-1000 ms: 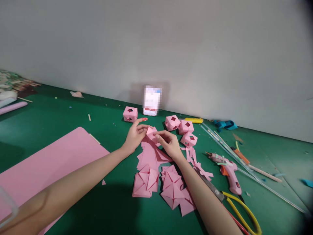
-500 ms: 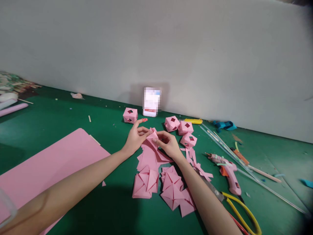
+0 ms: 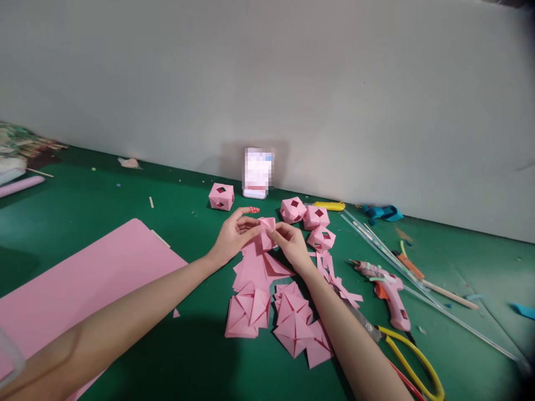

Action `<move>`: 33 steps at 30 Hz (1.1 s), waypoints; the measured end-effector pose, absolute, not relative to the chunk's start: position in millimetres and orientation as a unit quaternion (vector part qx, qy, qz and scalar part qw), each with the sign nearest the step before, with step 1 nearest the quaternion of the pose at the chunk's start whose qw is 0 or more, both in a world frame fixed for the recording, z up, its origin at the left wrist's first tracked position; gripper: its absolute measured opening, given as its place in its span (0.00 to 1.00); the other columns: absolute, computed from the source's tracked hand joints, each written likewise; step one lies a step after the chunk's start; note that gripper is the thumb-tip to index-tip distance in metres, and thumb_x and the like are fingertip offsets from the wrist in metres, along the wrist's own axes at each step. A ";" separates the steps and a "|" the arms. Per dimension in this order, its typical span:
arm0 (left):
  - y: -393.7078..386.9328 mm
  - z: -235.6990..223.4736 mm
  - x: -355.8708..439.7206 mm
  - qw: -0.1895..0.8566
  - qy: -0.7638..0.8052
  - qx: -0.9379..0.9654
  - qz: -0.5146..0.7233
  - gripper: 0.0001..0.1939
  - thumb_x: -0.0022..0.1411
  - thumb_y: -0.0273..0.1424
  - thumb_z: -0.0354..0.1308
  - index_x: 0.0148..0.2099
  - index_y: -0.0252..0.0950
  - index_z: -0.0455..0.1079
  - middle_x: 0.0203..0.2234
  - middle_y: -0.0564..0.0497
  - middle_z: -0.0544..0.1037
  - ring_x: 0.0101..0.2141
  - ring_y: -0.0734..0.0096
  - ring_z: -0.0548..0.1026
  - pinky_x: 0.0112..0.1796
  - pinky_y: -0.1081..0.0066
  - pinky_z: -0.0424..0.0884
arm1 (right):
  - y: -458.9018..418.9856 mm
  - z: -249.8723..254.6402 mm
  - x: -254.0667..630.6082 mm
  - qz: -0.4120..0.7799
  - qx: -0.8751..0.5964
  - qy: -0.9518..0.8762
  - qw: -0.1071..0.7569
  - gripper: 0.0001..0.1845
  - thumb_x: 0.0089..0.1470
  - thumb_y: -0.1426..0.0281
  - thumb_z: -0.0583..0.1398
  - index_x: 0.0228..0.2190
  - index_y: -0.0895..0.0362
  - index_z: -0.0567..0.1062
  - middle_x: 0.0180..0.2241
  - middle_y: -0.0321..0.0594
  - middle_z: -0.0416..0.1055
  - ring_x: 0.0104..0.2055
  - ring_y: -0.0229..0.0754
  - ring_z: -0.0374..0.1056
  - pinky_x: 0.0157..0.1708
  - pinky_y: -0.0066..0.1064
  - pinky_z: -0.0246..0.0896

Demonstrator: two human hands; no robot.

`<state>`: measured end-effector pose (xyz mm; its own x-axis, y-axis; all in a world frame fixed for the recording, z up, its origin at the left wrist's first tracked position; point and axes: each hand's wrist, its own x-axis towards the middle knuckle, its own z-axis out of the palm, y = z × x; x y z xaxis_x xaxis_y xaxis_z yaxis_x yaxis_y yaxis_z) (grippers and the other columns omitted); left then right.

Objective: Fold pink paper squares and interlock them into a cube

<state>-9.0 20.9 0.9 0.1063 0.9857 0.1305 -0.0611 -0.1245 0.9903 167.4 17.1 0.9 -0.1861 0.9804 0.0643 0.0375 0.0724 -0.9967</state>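
Note:
Both of my hands pinch one small folded pink paper piece (image 3: 266,229) above a pile of pink squares (image 3: 256,267). My left hand (image 3: 232,236) grips its left side, index finger raised, with a red-tipped nail. My right hand (image 3: 290,244) holds its right side with fingers curled. Folded pink triangle units (image 3: 249,309) and more folded units (image 3: 297,320) lie in front of my arms. Three finished pink paper cubes (image 3: 313,220) sit just right of my right hand; another pink cube (image 3: 221,196) sits beyond my left hand.
A large pink sheet (image 3: 83,278) lies at left on the green table (image 3: 104,200). A pink glue gun (image 3: 387,289), yellow-handled scissors (image 3: 409,362), clear glue sticks (image 3: 401,262), pink paper strips (image 3: 338,278) and a yellow cutter (image 3: 330,206) lie at right. A phone (image 3: 257,174) leans against the wall.
My fingers have worked the small pink piece, which has turned and risen slightly between both hands. My arms have stayed in place.

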 end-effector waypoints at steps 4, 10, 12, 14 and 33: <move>21.0 1.7 -8.8 0.507 0.431 0.531 0.524 0.25 0.52 0.36 0.69 0.50 0.36 0.65 0.32 0.50 0.81 0.37 0.64 0.81 0.45 0.63 0.75 | 15.1 3.1 164.7 0.511 -0.445 -0.587 0.443 0.20 0.51 0.51 0.64 0.26 0.56 0.72 0.23 0.33 0.66 0.24 0.36 0.60 0.26 0.28 0.60; 22.2 -1.0 -9.1 0.517 0.419 0.544 0.512 0.25 0.52 0.37 0.69 0.50 0.36 0.66 0.31 0.50 0.82 0.36 0.63 0.82 0.43 0.63 0.76 | 15.7 0.2 164.9 0.507 -0.445 -0.584 0.452 0.23 0.52 0.50 0.63 0.23 0.56 0.68 0.21 0.32 0.63 0.23 0.35 0.58 0.25 0.27 0.57; 21.9 -0.8 -9.0 0.517 0.422 0.542 0.511 0.25 0.52 0.37 0.69 0.50 0.36 0.67 0.30 0.50 0.82 0.35 0.63 0.82 0.43 0.63 0.77 | 16.0 -1.6 164.9 0.501 -0.445 -0.589 0.452 0.22 0.53 0.50 0.62 0.23 0.55 0.68 0.21 0.32 0.63 0.23 0.35 0.58 0.25 0.28 0.56; 21.2 0.0 -9.0 0.515 0.425 0.542 0.510 0.24 0.52 0.37 0.69 0.49 0.36 0.67 0.30 0.50 0.82 0.35 0.64 0.82 0.43 0.64 0.77 | 16.0 -2.7 164.7 0.493 -0.447 -0.594 0.453 0.22 0.53 0.50 0.62 0.23 0.55 0.68 0.21 0.32 0.62 0.23 0.35 0.57 0.24 0.27 0.55; 21.1 1.1 -10.5 0.514 0.437 0.547 0.496 0.27 0.52 0.38 0.69 0.51 0.35 0.68 0.33 0.48 0.83 0.35 0.63 0.82 0.41 0.66 0.78 | 13.4 -4.5 163.6 0.472 -0.445 -0.602 0.466 0.20 0.54 0.53 0.63 0.25 0.56 0.69 0.23 0.32 0.62 0.24 0.35 0.57 0.25 0.27 0.54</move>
